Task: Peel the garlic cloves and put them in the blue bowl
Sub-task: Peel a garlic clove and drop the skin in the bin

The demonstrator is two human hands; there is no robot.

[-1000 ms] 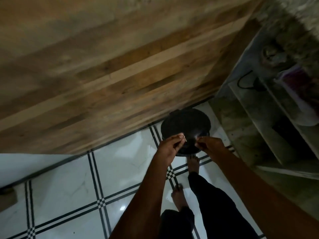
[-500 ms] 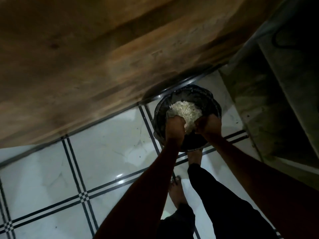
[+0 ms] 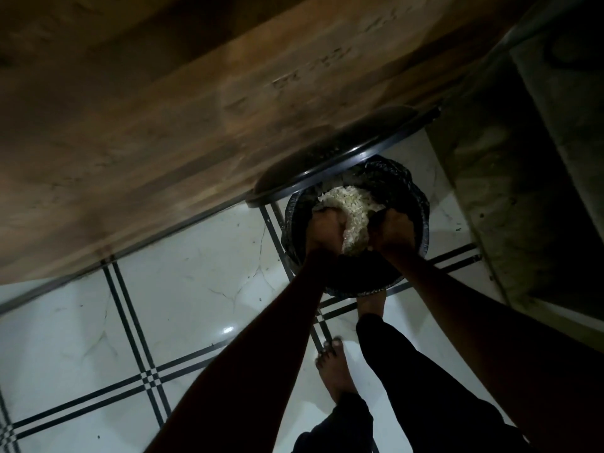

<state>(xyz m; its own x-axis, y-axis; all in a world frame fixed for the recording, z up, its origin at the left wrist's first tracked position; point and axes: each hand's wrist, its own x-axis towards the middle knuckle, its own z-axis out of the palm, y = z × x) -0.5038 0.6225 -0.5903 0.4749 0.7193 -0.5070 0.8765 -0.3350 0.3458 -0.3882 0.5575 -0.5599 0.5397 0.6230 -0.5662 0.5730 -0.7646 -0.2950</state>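
Note:
A black bin [image 3: 422, 207] lined with a dark bag stands on the tiled floor, its lid [image 3: 327, 165] tipped up against the wooden panel. Over its mouth my left hand [image 3: 323, 232] and my right hand [image 3: 394, 235] each grip one side of a thin pale sheet or bag. A heap of whitish garlic skins [image 3: 354, 207] lies between them. Both hands have curled fingers and sit inside the bin's rim. No blue bowl and no whole cloves are in view.
A wooden cabinet front [image 3: 163, 125] fills the upper left. A dim stone or concrete shelf unit [image 3: 523, 197] stands at the right. My bare feet [image 3: 336, 371] stand on white tiles with black lines, one foot at the bin's base.
The bin lid has swung open. My hands have dropped into the bin's mouth and the pile of skins now shows. The camera has moved closer and looks down more.

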